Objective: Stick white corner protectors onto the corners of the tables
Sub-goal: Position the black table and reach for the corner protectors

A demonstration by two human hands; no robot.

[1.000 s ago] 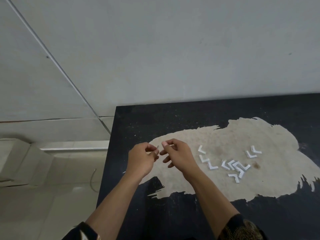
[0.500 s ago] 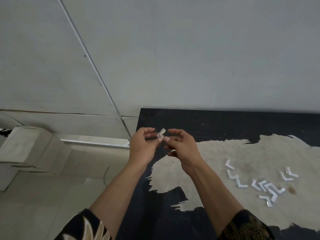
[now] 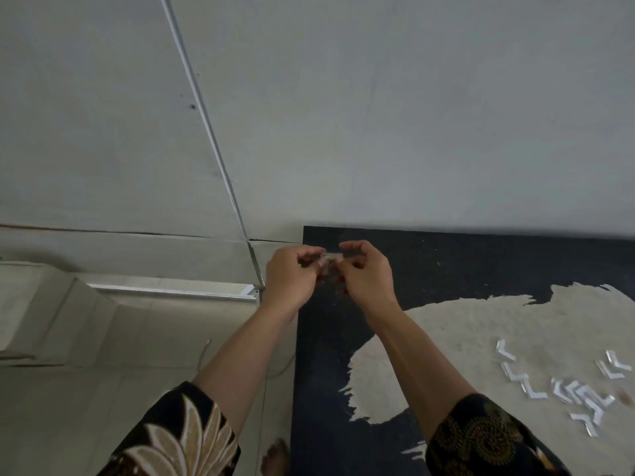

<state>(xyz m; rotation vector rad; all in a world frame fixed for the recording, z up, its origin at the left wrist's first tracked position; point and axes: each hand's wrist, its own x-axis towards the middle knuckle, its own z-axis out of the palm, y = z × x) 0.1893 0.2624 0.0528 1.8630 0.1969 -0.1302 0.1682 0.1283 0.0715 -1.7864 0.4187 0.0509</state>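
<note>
Seemingly left hand (image 3: pixel 292 276), right hand (image 3: pixel 369 274) pinch glossy protector (image 3: pixel 328 258).

The light is soft, even and rather dim, laying a grey-green cast over the wall (image 3: pixel 412 115); where it comes from cannot be told. Shadows are weak and edgeless. The black table (image 3: pixel 481 262) swallows detail, while the loose corner protectors (image 3: pixel 584 396) glint faintly, their outlines soft. The left hand (image 3: pixel 292 276) and right hand (image 3: pixel 369 280) are slightly smeared, and the corner protector (image 3: pixel 328 257) pinched between them is only a pale blur. Wide-angle bending slants the wall's straight lines, most toward the edges.
</note>
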